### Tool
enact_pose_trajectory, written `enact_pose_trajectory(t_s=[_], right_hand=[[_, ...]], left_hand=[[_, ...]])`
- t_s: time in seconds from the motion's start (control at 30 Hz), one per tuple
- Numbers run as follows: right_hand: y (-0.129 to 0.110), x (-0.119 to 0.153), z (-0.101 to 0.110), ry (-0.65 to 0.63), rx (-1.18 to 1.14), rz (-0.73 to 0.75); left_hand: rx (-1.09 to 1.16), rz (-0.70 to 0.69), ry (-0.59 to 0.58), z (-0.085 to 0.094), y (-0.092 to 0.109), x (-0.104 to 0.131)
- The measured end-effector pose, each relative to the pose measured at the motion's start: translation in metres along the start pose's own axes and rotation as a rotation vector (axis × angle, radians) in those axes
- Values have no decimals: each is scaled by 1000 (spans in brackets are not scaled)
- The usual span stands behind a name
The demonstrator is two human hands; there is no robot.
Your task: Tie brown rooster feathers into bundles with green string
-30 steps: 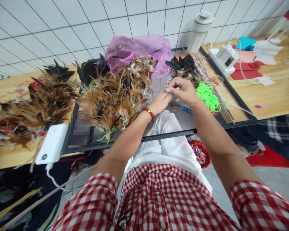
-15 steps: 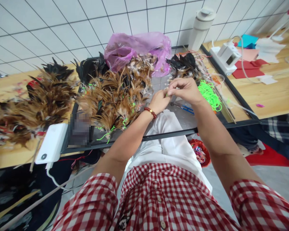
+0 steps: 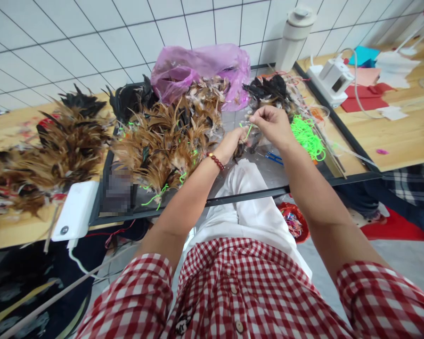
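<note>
My left hand [image 3: 233, 142], a beaded bracelet at its wrist, is closed on a small bundle of feathers [image 3: 239, 150], whose dark ends show below the fingers. A short length of bright green cord [image 3: 248, 133] runs up from the bundle. Just to the right, my right hand [image 3: 273, 124] pinches the cord's upper end between thumb and fingertips. Under my right wrist lies a blue-handled tool [image 3: 274, 157], partly covered by the forearm. Beside that wrist sits a heap of loose green cord [image 3: 306, 136].
Brown feather bundles [image 3: 162, 141] fill the left of the black-rimmed tray [image 3: 247, 195]. Behind are a purple plastic bag [image 3: 205, 61], black feathers [image 3: 270, 89] and a white bottle [image 3: 294, 40]. A white power bank [image 3: 76, 209] stands left, a power strip [image 3: 328, 87] right.
My hands have moved slightly apart, the left one down and leftward. Green cord now shows stretched between them, and the feather ends below my left hand have come into sight.
</note>
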State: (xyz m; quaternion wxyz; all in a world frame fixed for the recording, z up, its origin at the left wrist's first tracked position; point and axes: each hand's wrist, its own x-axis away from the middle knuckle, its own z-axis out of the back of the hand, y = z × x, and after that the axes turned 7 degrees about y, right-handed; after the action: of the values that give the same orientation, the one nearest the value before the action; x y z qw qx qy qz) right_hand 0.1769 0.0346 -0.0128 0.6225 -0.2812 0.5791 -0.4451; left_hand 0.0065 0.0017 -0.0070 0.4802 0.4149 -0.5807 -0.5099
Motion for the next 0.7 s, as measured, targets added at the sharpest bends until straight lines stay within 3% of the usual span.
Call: enact_pose_trajectory(t_s=[0.1,0.37,0.53,0.7], right_hand=[[-7,2,-3,-12,-29,69],[-12,7,-6,-143,-38,111],[-7,3,-4,-149,-106,25],[-11,6,2,-340,-157,-149]], left_hand=[[-15,26,-62,1,2,0],[-436,-68,-111,-1,9,9],[-450,-138,-108,0,3,5],[-390,-175,-124,2,-5,-1]])
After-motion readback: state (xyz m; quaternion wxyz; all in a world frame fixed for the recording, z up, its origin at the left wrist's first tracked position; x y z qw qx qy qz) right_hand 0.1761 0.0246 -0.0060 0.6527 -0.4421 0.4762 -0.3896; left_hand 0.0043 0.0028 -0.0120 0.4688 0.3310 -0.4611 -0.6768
